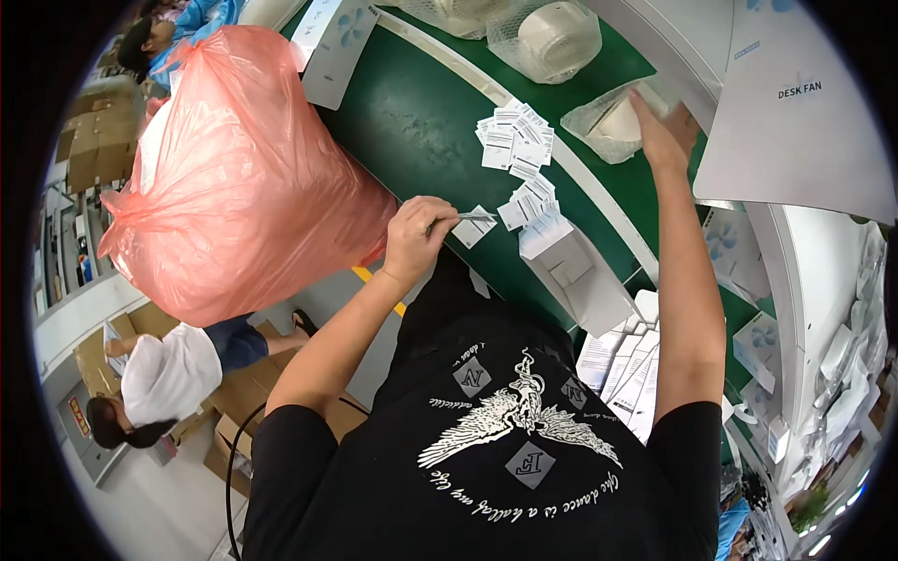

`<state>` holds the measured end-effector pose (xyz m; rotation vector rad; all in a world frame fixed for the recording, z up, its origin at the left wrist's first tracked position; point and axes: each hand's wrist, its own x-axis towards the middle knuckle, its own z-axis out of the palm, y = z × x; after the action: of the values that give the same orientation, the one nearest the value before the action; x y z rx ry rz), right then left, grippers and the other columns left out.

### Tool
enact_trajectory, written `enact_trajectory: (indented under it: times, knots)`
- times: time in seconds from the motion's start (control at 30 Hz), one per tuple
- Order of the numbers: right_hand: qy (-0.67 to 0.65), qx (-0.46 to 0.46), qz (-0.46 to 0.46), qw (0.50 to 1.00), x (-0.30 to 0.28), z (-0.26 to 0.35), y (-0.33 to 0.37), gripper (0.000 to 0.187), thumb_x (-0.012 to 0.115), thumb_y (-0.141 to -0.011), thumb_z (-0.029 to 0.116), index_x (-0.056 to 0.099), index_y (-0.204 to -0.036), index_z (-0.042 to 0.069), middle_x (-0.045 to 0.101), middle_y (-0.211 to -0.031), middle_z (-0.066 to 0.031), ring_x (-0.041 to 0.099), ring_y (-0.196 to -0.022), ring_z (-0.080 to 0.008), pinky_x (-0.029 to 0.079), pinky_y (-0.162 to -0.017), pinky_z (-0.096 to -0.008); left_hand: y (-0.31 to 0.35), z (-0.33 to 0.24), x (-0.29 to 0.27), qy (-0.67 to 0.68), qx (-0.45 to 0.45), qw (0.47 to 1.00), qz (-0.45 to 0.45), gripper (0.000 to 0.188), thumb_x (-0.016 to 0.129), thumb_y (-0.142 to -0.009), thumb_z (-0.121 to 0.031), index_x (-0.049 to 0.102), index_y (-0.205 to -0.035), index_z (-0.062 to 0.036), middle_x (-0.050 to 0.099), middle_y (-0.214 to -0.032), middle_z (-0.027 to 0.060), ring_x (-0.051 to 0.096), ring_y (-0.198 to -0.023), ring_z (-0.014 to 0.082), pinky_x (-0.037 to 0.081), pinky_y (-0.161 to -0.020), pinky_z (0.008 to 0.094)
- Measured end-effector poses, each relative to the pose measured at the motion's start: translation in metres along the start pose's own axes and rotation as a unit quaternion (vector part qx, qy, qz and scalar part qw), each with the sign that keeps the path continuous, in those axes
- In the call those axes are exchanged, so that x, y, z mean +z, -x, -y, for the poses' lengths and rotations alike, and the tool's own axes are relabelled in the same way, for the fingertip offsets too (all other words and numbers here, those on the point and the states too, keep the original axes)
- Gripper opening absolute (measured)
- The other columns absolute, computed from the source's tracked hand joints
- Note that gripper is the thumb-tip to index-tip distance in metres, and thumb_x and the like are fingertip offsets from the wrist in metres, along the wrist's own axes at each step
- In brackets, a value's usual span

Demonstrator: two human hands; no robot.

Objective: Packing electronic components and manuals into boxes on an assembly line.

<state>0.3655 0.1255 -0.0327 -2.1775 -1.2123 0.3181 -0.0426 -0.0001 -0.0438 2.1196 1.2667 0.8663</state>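
Observation:
My left hand (421, 236) is closed in a pinch at the near table edge. A thin, pale flat piece (474, 216) sticks out of its fingertips, above a small white printed card (472, 229) on the table. My right hand (666, 136) reaches far right, fingers apart and slightly blurred, at the edge of a white rounded part in a clear bubble bag (615, 123). Whether it grips the bag I cannot tell. Between my arms lies a white carton (585, 280) with its flaps showing. Beyond it, small printed cards (516, 136) lie in a loose heap.
A big pink plastic bag (248, 178) bulges at the left table edge. More bubble-wrapped parts (552, 39) lie at the back of the green table (402, 103). White fan boxes (800, 112) stand right. Folded leaflets (625, 369) lie near me. Another person (173, 383) is at lower left.

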Motion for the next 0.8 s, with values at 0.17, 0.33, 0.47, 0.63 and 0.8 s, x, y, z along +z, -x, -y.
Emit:
enact_trajectory:
  times: [0.17, 0.33, 0.47, 0.63, 0.8]
  knots:
    - [0.049, 0.086, 0.119, 0.988, 0.022, 0.009, -0.02, 0.111, 0.083, -0.077, 0.06, 0.039, -0.159, 0.0, 0.055, -0.151, -0.0307, 0.055, -0.142, -0.0429, 0.044, -0.119, -0.0477, -0.041, -0.089, -0.032, 0.077, 0.162, 0.984, -0.007, 0.021, 0.086, -0.075, -0.001, 0.073, -0.091, -0.0062, 0.078, -0.094, 0.0063, 0.074, -0.098, 0.0311, 0.059, -0.085, 0.0428]
    - [0.053, 0.139, 0.191, 0.97, 0.019, -0.052, -0.043, 0.108, 0.085, -0.074, 0.052, 0.042, -0.158, 0.001, 0.058, -0.152, -0.0258, 0.057, -0.14, -0.0398, 0.046, -0.117, -0.0432, -0.044, -0.13, -0.016, 0.115, 0.248, 0.958, 0.089, 0.02, 0.086, -0.077, -0.005, 0.071, -0.091, -0.0088, 0.076, -0.108, 0.0033, 0.071, -0.109, 0.0275, 0.056, -0.093, 0.0458]
    - [0.037, 0.138, 0.079, 0.987, -0.018, -0.085, -0.02, 0.087, 0.078, -0.08, 0.052, 0.056, -0.152, 0.007, 0.061, -0.153, -0.0187, 0.06, -0.138, -0.0372, 0.045, -0.116, -0.0403, -0.058, -0.147, 0.021, 0.094, 0.289, 0.94, 0.153, 0.025, 0.089, -0.074, -0.009, 0.071, -0.093, -0.0072, 0.075, -0.117, 0.0069, 0.068, -0.117, 0.0311, 0.053, -0.1, 0.0503]
    - [-0.039, 0.17, -0.097, 0.98, -0.107, -0.117, 0.066, 0.079, 0.08, -0.082, 0.045, 0.062, -0.147, 0.006, 0.066, -0.147, -0.0193, 0.062, -0.135, -0.0381, 0.045, -0.115, -0.0404, -0.094, -0.2, 0.05, 0.057, 0.33, 0.93, 0.15, 0.031, 0.087, -0.076, -0.018, 0.073, -0.1, -0.0052, 0.074, -0.123, 0.0112, 0.068, -0.119, 0.0326, 0.053, -0.101, 0.0488]
    - [-0.087, 0.168, -0.228, 0.955, -0.184, -0.088, 0.199, 0.074, 0.084, -0.084, 0.024, 0.056, -0.147, -0.003, 0.068, -0.139, -0.0213, 0.067, -0.126, -0.0299, 0.049, -0.11, -0.0375, -0.124, -0.215, 0.089, -0.175, 0.337, 0.756, 0.534, 0.053, 0.076, -0.082, -0.015, 0.067, -0.133, -0.0027, 0.076, -0.114, 0.0203, 0.073, -0.11, 0.0394, 0.058, -0.092, 0.0478]
